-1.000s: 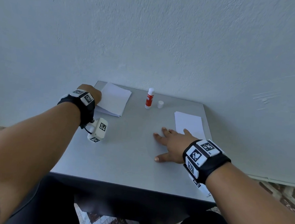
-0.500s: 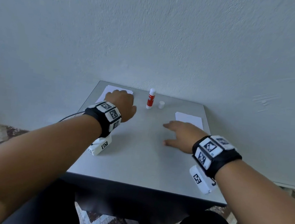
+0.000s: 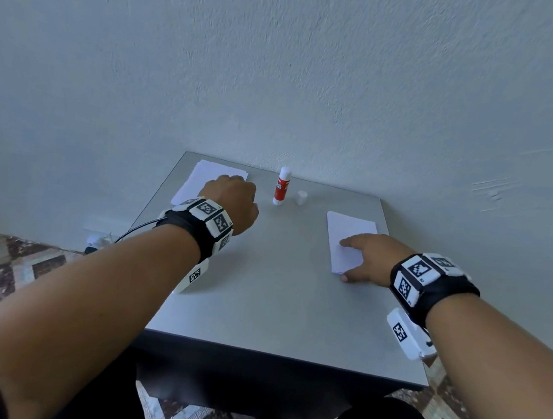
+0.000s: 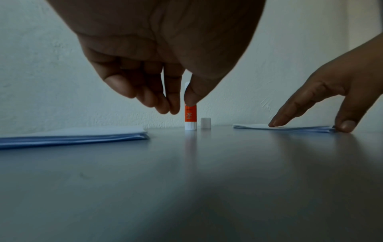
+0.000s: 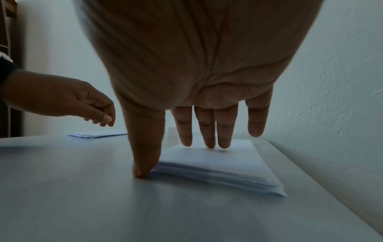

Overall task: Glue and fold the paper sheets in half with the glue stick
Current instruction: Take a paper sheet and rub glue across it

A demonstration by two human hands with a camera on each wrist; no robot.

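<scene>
Right hand [image 3: 368, 256] flat on right stack [image 3: 345, 231], fingers straight, thumb at near edge; left hand [image 3: 231, 204] loosely curled, empty, near glue stick [image 3: 282, 186] standing uncapped at far counter [image 3: 275, 295]. Sheets judged thin, limp, slippery: best peeled singly by a corner.

White paper stacks [image 3: 347, 241] on a grey table [image 3: 278, 299]; red-and-white glue stick [image 3: 281, 189]; white cap [image 3: 301, 198].

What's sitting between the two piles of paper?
The glue stick and its little white cap stand between the left pile and right pile, seen from the head view.
</scene>
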